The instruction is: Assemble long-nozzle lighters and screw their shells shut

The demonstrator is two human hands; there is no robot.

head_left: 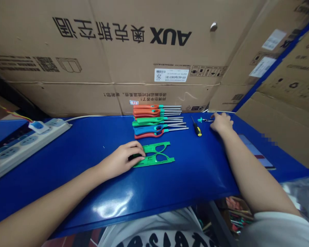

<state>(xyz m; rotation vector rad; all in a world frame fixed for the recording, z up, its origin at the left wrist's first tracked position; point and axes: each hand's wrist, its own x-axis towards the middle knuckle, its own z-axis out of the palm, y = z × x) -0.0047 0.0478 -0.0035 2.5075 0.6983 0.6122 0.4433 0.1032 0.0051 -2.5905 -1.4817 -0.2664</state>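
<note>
My left hand (126,157) rests on the left ends of two green lighter shell halves (154,159), its thumb and fingers closed round them. The halves lie side by side on the blue table, hollow faces up, with trigger openings to the right. At the far right my right hand (222,123) reaches down to the tabletop with fingers curled; what lies under the fingertips is hidden. Just left of it are a small teal part (201,119) and thin pale wire-like pieces (208,120). A yellow-and-black screwdriver (197,129) lies nearby.
Several long-nosed lighters (148,120) in orange, green, blue and red lie in a row behind the shell halves. A white power strip (28,144) runs along the left. Cardboard (113,75) walls the back. A flat tablet-like object (257,154) lies beside my right forearm.
</note>
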